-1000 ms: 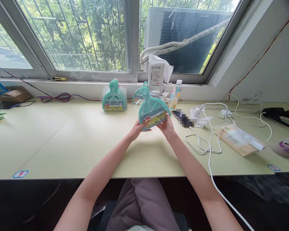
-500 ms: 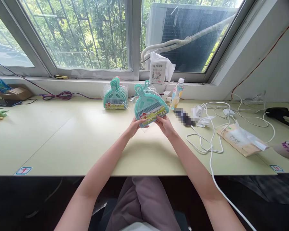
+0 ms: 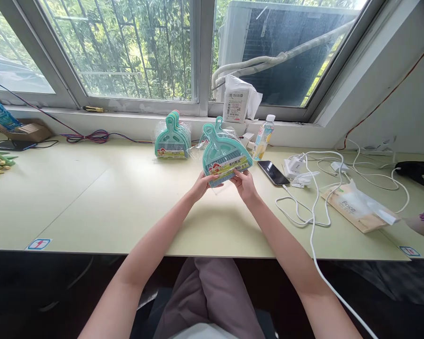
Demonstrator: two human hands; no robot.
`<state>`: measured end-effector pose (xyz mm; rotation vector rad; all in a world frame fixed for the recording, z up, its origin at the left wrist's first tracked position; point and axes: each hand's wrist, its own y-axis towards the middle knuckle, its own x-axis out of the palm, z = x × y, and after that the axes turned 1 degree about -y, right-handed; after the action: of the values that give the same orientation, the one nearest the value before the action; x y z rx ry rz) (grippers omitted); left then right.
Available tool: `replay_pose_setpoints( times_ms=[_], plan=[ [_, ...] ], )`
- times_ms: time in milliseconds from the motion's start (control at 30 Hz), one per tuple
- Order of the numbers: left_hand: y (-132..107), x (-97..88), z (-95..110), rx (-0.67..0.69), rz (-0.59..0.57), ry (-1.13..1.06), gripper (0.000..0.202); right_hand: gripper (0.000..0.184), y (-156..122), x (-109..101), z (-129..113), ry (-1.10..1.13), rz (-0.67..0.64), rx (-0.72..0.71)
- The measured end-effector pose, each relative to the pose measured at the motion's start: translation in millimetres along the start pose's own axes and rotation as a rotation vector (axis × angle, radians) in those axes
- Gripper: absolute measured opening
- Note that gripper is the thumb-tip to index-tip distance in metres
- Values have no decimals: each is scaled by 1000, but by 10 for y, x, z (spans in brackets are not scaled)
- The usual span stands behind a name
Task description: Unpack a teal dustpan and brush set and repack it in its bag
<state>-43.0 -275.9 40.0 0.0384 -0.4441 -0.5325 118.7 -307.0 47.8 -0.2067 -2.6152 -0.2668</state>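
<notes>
Between my two hands is a teal dustpan and brush set [image 3: 223, 151] in a clear plastic wrapper, tilted, with a yellow printed label along its lower part. My left hand [image 3: 202, 185] grips its lower left edge, thumb on the front. At the lower right edge, my right hand [image 3: 245, 184] pinches it the same way. Another teal dustpan [image 3: 218, 123] shows partly behind the held set. To the left, a row of wrapped dustpan sets [image 3: 172, 139] stands upright against the window wall.
Right of my hands are a drink bottle [image 3: 264, 137], a phone [image 3: 273, 173], white chargers [image 3: 295, 165], a looping white cable [image 3: 313, 226] and a tissue pack [image 3: 356, 207]. A cable bundle [image 3: 88, 137] and a cardboard box [image 3: 33, 130] lie at the left. A paper-topped box [image 3: 236, 104] stands on the sill.
The view has shifted slightly, so the scene sits a little further right. Both hands keep their hold on the dustpan set, whose pose is nearly the same.
</notes>
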Motion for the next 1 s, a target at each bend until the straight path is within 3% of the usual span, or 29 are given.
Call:
replay_pose_setpoints(
  times_ms=[200,433,633,867,1000],
  plan=[
    [-20,11,46,1,16,-15,52,52,57,-55,24,-42,-98,-24],
    [-42,20,67,-21,-35,39,54,56,52,-49,79,-8,-53,-35],
    [-60,129,-24,-77,-158,-9,57,52,69,-77,90,-5,49,-54],
    [-11,100,15,44,-25,0,52,50,107,-93,69,12,45,-43],
    [-2,51,45,38,32,94,53,50,118,-112,72,15,8,-6]
  ],
)
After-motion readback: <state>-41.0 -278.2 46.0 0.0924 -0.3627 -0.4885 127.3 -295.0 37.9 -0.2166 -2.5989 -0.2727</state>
